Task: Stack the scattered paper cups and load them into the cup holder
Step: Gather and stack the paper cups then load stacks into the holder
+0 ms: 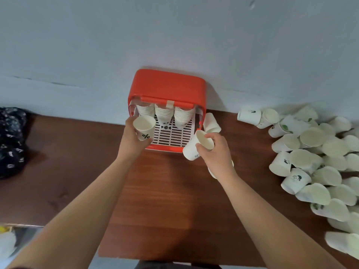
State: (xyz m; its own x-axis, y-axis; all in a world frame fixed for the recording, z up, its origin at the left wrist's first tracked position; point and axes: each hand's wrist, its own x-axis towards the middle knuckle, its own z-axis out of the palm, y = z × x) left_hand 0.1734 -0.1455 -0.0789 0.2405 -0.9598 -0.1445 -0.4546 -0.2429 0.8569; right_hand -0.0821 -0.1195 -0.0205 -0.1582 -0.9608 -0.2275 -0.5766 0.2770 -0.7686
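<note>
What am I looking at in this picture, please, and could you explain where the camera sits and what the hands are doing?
There is no machine here: a person works with two bare hands. The single picture comes from a wide-angle camera worn on the head, looking forward and down, so both forearms enter from the bottom edge. On the brown wooden table a red cup holder stands against the wall. It has three stacks of cups inside it, above a white slotted tray. The left hand holds a cup with a % mark in front of the holder. The right hand holds a second, tilted cup. A big pile of loose cups lies at the right, and a dark patterned cloth at the far left.
</note>
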